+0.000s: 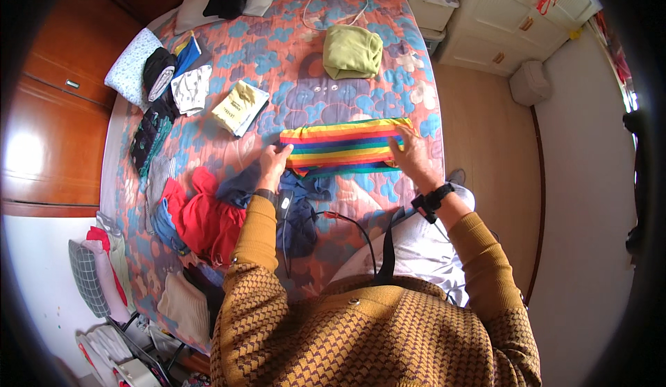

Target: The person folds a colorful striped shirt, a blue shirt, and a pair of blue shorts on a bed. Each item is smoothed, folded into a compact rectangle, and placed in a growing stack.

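Observation:
A rainbow-striped cloth (343,145) lies on the bed in a long folded strip in front of me. My left hand (274,164) pinches its left end between thumb and fingers. My right hand (412,154) is at the right end, fingers curled over the fabric; whether they grip it is hard to tell. Crumpled navy clothing (302,226) lies just nearer to me, partly under my left wrist. To its left is a heap of red clothing (208,215). Beyond the strip sits a folded light-green cloth (353,51), and a yellow folded item (237,107) bearing print lies to the left.
The floral bedspread (250,49) carries folded dark clothes (158,72), a white patterned cloth (191,90) and pillows (127,69) at the far left. A black cable (359,226) crosses near my lap. The bed's right edge borders a wooden floor (484,127).

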